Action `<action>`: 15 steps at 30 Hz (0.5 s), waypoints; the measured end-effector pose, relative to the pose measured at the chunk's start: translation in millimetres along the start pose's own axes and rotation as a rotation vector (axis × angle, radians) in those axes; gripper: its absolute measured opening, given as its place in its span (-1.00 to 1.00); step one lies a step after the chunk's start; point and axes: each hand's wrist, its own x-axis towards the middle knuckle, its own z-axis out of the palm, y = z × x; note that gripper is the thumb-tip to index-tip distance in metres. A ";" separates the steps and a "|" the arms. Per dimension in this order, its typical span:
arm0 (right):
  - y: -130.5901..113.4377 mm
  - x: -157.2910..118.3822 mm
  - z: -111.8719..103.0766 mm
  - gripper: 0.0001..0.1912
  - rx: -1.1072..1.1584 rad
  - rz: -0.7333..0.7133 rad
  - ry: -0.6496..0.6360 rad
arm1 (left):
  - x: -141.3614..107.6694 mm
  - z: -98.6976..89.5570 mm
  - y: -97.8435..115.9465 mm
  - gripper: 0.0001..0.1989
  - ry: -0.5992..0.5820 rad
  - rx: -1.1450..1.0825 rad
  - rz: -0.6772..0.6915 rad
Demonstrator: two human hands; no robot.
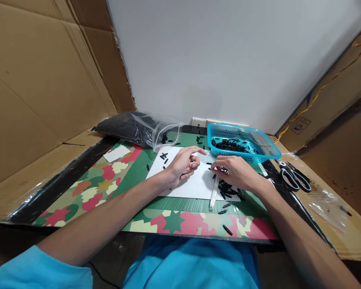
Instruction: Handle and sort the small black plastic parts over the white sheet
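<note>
Wall: the pale wall (228, 60) fills the far side, its top cut off.
Cardboard: a left panel (42, 64) and a right panel (333, 100) stand either side, both running out of view.
Work surface: a green patterned cover (132, 172) with red and cream shapes, its middle hidden by arms and paper.
Clear bag: the zip bag (123, 126) lies far left, filled with something dark; glare and folds blur the contents.
Basket: the blue basket (243, 156) sits far right, dark pieces heaped inside, partly seen through its perforated wall.
Paper: the white sheet (198, 188) lies between, partly covered by both hands.
Left hand: the person's left hand (185, 164) is half open above the paper, index finger extended, others curled, with nothing visible in it.
Right hand: the right hand (233, 169) curls over the strip's far end; fingertips are partly hidden, so its grip cannot be told.
Scissors: the scissors (291, 176) lie right, blades hard to make out.
Strip: a pale strip (214, 194) crosses the paper's near edge.
Box print: the printed mark (301, 125) is too small to read.
Black pieces: small black pieces (227, 188) cluster below the right hand; others are scattered around.
</note>
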 end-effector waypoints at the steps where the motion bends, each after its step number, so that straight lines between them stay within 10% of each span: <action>1: -0.8 0.4 1.8 -0.86 -0.016 0.004 -0.051 | 0.1 0.0 -0.7 -0.78 -0.003 0.000 0.005; 15: -0.8 2.2 -2.0 -0.88 0.080 0.002 -0.076 | -3.9 4.8 0.5 -0.81 -0.061 0.068 -0.019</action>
